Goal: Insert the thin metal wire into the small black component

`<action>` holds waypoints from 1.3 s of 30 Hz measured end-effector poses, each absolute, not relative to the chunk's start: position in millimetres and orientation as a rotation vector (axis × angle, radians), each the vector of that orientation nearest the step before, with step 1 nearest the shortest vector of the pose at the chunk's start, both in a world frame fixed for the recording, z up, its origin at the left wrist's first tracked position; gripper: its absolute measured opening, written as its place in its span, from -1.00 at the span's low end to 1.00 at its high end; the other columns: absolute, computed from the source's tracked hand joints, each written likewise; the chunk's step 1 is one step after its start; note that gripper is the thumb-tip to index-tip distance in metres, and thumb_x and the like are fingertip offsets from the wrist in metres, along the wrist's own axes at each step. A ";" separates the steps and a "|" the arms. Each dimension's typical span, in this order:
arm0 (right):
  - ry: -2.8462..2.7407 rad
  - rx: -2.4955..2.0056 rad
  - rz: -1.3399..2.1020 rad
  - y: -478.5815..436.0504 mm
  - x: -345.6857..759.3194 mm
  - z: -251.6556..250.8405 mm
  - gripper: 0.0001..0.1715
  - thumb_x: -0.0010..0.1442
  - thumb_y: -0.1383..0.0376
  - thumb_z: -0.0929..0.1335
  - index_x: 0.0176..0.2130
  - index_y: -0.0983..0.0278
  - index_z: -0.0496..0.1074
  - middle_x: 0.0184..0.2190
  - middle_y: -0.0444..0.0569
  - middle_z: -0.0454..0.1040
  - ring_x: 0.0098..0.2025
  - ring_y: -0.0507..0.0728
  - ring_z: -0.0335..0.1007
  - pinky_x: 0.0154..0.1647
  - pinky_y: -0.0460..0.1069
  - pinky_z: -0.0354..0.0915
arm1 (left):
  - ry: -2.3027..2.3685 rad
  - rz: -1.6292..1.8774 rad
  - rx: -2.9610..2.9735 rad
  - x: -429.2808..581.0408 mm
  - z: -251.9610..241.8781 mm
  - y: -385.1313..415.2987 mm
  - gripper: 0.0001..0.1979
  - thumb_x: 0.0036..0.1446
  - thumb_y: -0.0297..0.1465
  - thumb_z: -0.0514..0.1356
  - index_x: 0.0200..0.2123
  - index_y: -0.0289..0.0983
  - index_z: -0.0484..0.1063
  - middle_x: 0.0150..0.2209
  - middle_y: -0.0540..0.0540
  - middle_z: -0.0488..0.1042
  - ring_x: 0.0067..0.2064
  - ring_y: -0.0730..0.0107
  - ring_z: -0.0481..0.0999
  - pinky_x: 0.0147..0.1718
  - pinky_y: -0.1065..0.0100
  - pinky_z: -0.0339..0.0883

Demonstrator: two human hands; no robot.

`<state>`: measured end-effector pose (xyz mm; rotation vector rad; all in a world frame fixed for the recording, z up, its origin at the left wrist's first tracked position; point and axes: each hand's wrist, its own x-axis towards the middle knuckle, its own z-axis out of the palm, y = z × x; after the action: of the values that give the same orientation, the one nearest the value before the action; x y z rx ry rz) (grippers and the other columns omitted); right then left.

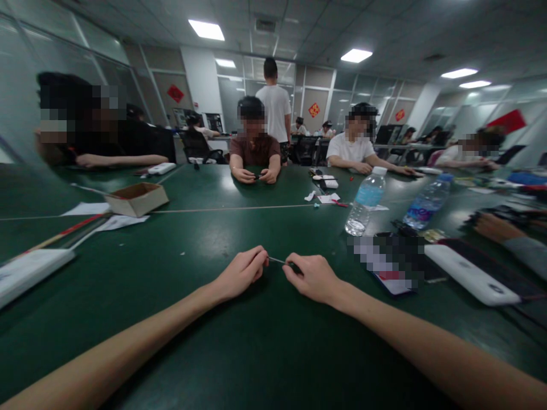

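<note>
Between my two hands, just above the green table (205,341), runs the thin metal shaft of what looks like a small screwdriver (277,260). My right hand (314,276) is closed round its dark handle, with thumb and forefinger pinched together. At the other end, the shaft runs into the closed fingers of my left hand (243,271). Whether those fingers also hold some small part is hidden. Both forearms come in from the lower corners.
To the right stand a clear water bottle (365,202) and a second bottle (427,200), near a phone (391,273) and a white power bank-like device (470,273). At left are an open cardboard box (139,199) and a white box-like device (34,273). People sit across the table.
</note>
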<state>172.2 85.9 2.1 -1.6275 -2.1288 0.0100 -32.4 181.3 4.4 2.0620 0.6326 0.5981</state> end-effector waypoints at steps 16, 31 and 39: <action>-2.132 -1.642 0.031 84.7 172.6 4.5 -0.69 0.36 0.15 0.21 -0.17 0.29 0.42 -0.47 -0.10 0.44 -0.48 0.00 0.32 -0.41 -0.10 0.15 | 0.659 0.582 2.065 -31.7 8.0 179.0 -0.59 0.34 -0.13 -0.14 -0.32 -0.28 0.31 -0.62 0.09 0.28 -0.58 0.48 0.25 -0.51 0.43 0.16; -2.133 -1.636 0.010 85.3 172.6 3.2 -0.69 0.36 0.15 0.21 -0.17 0.28 0.42 -0.46 -0.08 0.44 -0.47 0.01 0.33 -0.40 -0.09 0.15 | 0.662 0.593 2.067 -31.6 4.3 180.8 -0.59 0.34 -0.14 -0.14 -0.32 -0.28 0.33 -0.62 0.08 0.29 -0.56 0.46 0.27 -0.46 0.41 0.19; -2.136 -1.627 0.014 85.1 173.4 2.9 -0.68 0.37 0.15 0.20 -0.17 0.28 0.41 -0.46 -0.09 0.44 -0.47 0.01 0.33 -0.39 -0.09 0.16 | 0.650 0.596 2.077 -31.7 5.4 180.6 -0.60 0.35 -0.15 -0.14 -0.32 -0.28 0.32 -0.62 0.09 0.28 -0.55 0.47 0.26 -0.45 0.41 0.18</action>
<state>173.4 85.1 2.9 -1.6271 -2.1356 0.0139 -31.7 180.6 5.4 2.0768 0.6501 0.5956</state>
